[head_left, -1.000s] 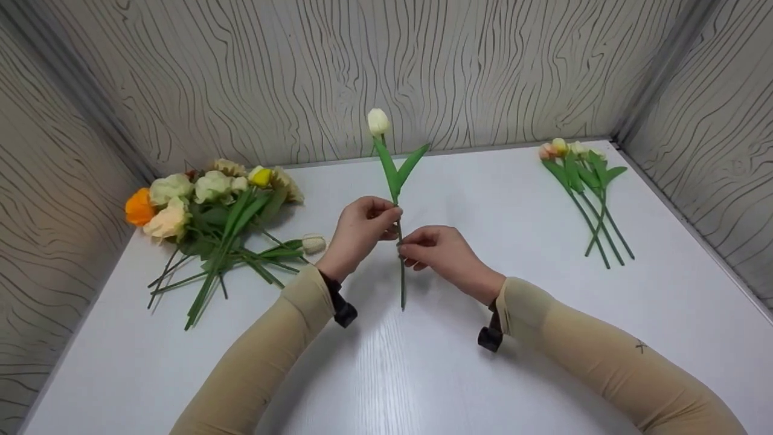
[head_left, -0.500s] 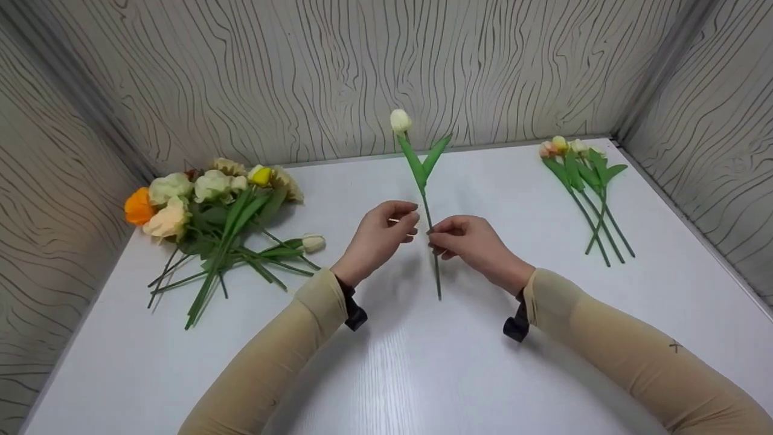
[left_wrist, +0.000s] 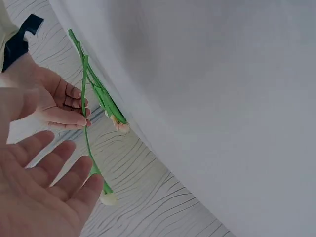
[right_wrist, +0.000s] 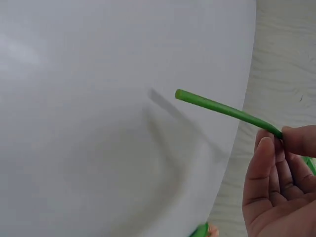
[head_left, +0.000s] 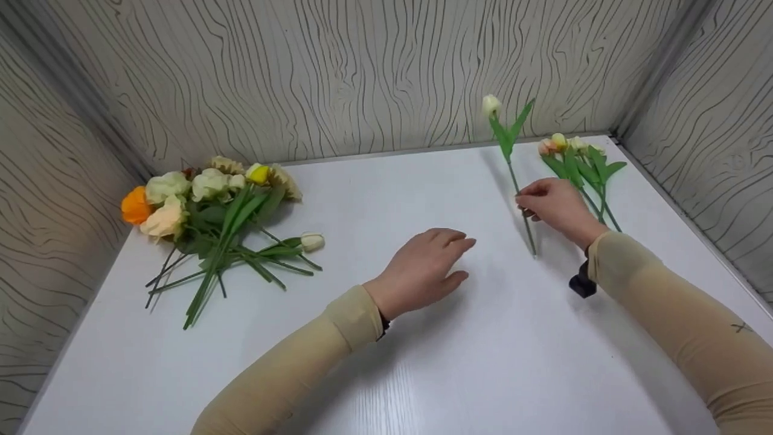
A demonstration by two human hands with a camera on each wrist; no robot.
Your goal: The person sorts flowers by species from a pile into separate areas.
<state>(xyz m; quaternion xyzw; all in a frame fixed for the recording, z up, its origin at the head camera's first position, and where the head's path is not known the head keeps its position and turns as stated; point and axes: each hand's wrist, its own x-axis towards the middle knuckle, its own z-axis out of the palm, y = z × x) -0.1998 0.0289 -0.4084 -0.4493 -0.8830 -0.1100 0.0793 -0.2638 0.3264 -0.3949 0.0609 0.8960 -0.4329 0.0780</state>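
In the right wrist view, the right hand [right_wrist: 276, 173] pinches the tulip stem [right_wrist: 222, 109], bloom unseen; left hand [head_left: 426, 266] relaxed.

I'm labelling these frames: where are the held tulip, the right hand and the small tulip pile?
held tulip [head_left: 491, 104], head view, white bud.
right hand [head_left: 552, 202], head view, back of hand.
small tulip pile [head_left: 595, 162], head view, green leaves.

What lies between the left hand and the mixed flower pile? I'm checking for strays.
Only bare white table separates the left hand from the mixed flower pile, per the head view.
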